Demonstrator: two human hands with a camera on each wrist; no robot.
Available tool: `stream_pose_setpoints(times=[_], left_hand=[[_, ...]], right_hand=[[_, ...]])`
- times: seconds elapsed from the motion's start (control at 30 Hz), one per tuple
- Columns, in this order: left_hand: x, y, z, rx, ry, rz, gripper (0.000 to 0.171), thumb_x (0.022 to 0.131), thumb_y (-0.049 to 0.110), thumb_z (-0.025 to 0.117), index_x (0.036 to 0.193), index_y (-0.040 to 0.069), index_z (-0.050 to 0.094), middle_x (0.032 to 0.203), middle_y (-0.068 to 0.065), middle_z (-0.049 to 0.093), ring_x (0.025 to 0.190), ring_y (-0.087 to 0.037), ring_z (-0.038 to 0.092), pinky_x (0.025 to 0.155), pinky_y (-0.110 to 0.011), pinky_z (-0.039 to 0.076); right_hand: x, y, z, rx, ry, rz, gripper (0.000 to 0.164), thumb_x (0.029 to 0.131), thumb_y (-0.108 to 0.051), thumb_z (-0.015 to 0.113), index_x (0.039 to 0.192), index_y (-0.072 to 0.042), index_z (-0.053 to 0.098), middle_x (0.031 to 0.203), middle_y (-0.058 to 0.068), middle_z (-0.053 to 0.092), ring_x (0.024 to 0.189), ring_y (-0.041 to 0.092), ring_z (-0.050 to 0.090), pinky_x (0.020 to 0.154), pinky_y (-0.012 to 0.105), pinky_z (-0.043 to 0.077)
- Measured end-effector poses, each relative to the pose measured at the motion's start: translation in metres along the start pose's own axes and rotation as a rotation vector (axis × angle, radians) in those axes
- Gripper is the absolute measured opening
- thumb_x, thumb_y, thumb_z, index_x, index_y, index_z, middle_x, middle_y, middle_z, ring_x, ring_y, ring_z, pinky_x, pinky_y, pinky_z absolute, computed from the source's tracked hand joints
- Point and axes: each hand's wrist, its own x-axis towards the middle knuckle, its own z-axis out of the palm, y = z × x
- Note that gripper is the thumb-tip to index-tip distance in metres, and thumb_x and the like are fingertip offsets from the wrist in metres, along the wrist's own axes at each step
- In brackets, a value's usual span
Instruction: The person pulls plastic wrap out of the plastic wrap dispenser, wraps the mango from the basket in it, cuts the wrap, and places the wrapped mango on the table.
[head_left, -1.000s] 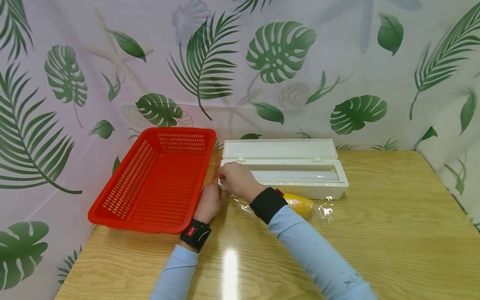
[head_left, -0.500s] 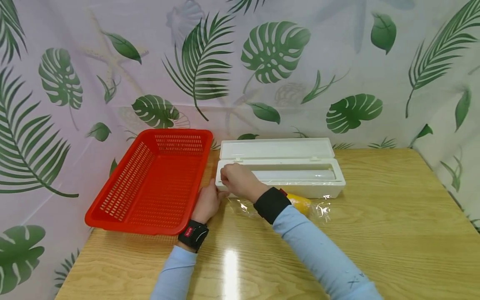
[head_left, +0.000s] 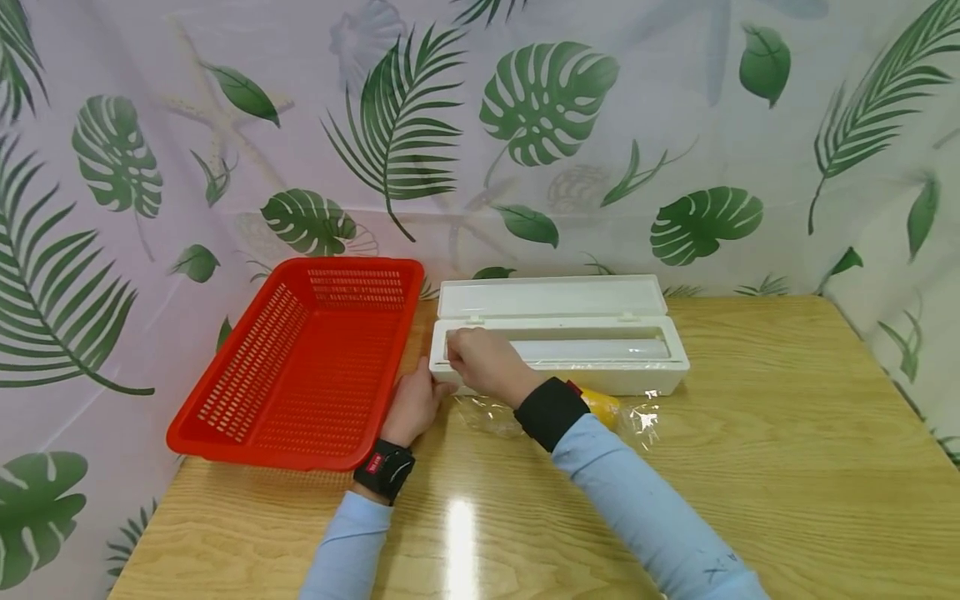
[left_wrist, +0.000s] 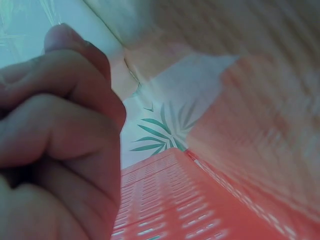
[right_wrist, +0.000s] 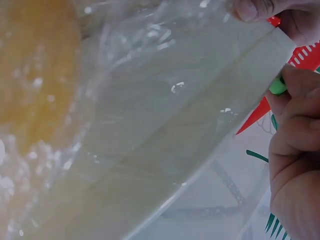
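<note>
A white cling film box [head_left: 573, 380] lies on the table with its lid raised and a film roll [head_left: 592, 350] inside. My left hand [head_left: 411, 404] grips the box's left front corner; its thumb shows there in the right wrist view. With curled fingers, my right hand [head_left: 487, 362] pinches a small green slider [right_wrist: 278, 86] at the box's front rim, near its left end. In front of the box lies a yellow rounded thing [head_left: 602, 408] under clear film [head_left: 641, 423], partly hidden by my right wrist. What kind of thing it is, I cannot tell.
A red plastic basket [head_left: 322, 383] with slotted walls stands to the left, close to my left wrist. Behind the table [head_left: 780, 433] hangs a leaf-patterned sheet [head_left: 450, 167], which also covers both sides.
My right hand has shifted a little to the right along the box's front rim. The left hand keeps its place at the corner. The whole view has drifted slightly.
</note>
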Motion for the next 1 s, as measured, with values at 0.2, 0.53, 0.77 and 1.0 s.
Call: stream_pose_setpoints(times=[0.2,0.53,0.77,1.0], left_hand=[[0.0,0.001,-0.002,0.006,-0.025,-0.037,0.033,0.083,0.018,0.067,0.1,-0.001,0.047,0.075,-0.021,0.061,0.071,-0.032,0.056,0.065,-0.048,0.049],[0.0,0.001,-0.002,0.007,-0.036,-0.016,0.034,0.084,0.019,0.066,0.102,-0.001,0.046,0.082,-0.027,0.065,0.075,-0.034,0.06,0.064,-0.05,0.049],[0.0,0.001,-0.002,0.007,-0.037,-0.041,0.033,0.084,0.019,0.066,0.102,-0.001,0.047,0.084,-0.027,0.065,0.077,-0.035,0.06,0.066,-0.05,0.05],[0.0,0.002,-0.002,0.01,-0.036,-0.044,0.033,0.084,0.019,0.066,0.103,-0.001,0.047,0.084,-0.026,0.065,0.077,-0.034,0.06,0.067,-0.05,0.05]], right_hand=[[-0.003,0.0,-0.004,0.017,-0.007,0.014,0.01,0.079,0.001,0.06,0.073,-0.007,0.057,0.07,0.005,0.062,0.064,0.017,0.055,0.059,0.033,0.05],[-0.011,0.007,-0.005,0.012,0.014,0.021,0.009,0.08,0.0,0.061,0.074,-0.006,0.062,0.073,0.005,0.064,0.064,0.015,0.055,0.059,0.032,0.051],[-0.015,0.009,-0.009,0.026,0.013,0.032,0.009,0.08,0.0,0.061,0.074,-0.007,0.061,0.072,0.005,0.063,0.062,0.015,0.054,0.058,0.032,0.05],[-0.018,0.012,-0.01,0.028,0.005,0.049,0.01,0.081,-0.002,0.06,0.073,-0.008,0.061,0.07,0.003,0.061,0.06,0.014,0.052,0.056,0.031,0.048]])
